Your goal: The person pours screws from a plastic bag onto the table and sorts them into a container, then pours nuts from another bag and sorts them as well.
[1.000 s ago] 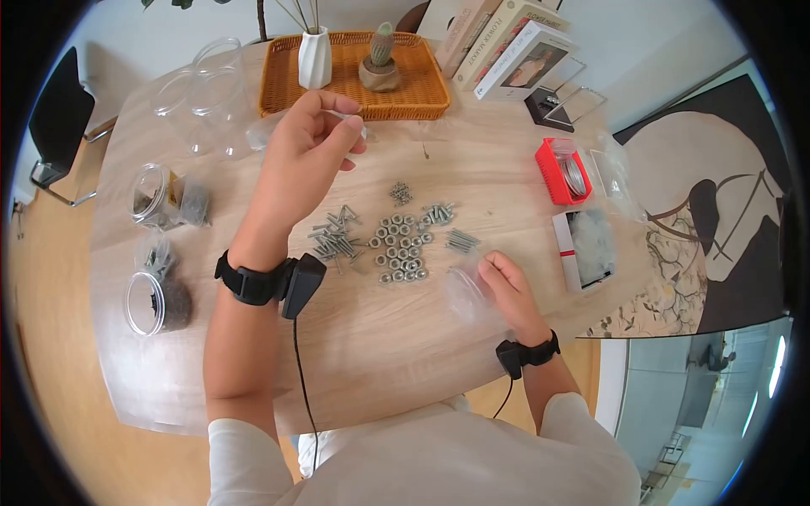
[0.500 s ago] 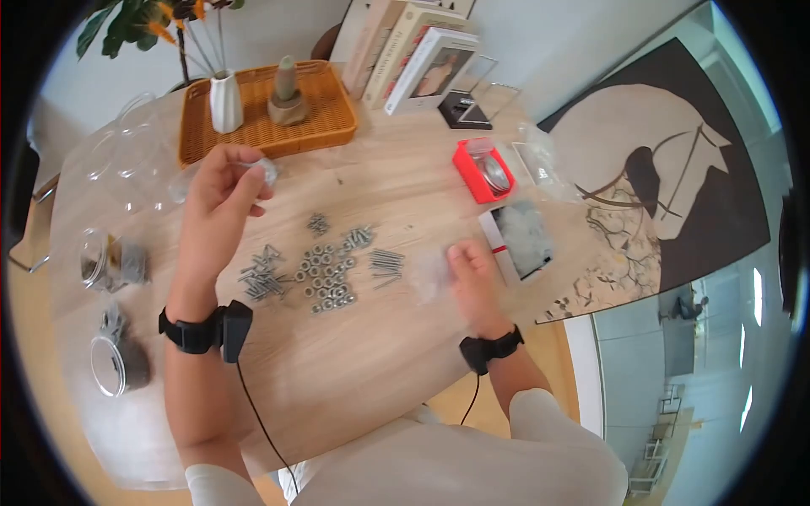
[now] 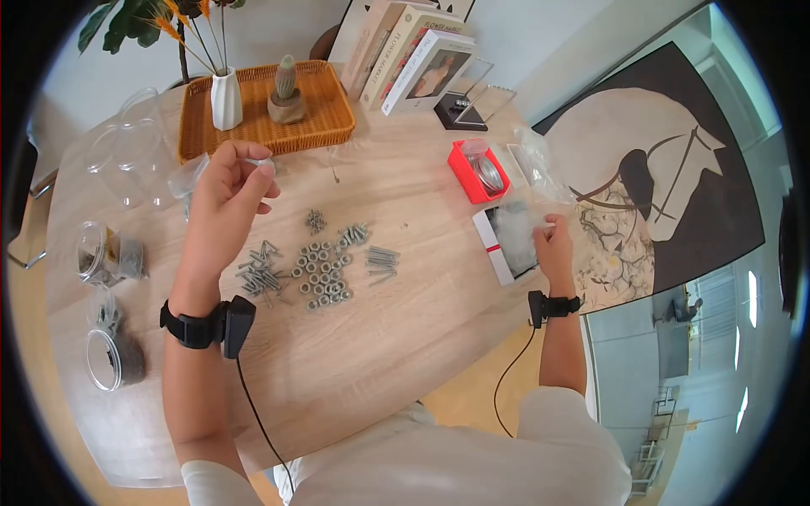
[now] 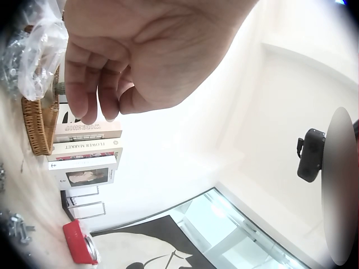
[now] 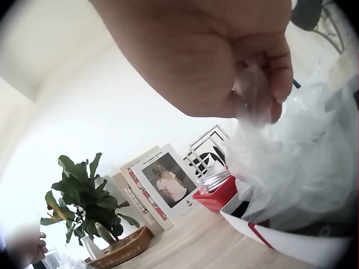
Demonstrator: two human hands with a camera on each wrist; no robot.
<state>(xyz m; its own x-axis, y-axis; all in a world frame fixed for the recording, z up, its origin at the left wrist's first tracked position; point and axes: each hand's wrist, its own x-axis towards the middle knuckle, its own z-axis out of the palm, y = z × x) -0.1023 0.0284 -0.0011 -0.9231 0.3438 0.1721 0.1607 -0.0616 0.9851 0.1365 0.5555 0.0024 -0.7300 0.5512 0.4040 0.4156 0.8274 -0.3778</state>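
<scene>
My left hand hovers in front of the wicker tray with its fingers bent. Behind those fingers, in the left wrist view, is a clear plastic bag with metal bits in it; I cannot tell whether this hand pinches any of it. My right hand is over the right edge of a white box. Its thumb and fingers pinch a crumpled clear plastic bag above other clear bags in the box. Hex nuts, long screws and thin pins lie in separate groups mid-table.
The wicker tray bears a vase and a cactus. A red basket with round metal lids stands behind the box. Jars and small filled bags line the left side, with empty clear jars further back. Books stand at the back.
My right hand has carried the clear bag from beside the pins rightward to the white box. The left hand keeps nearly the same place and pose. The head view has swung to the right.
</scene>
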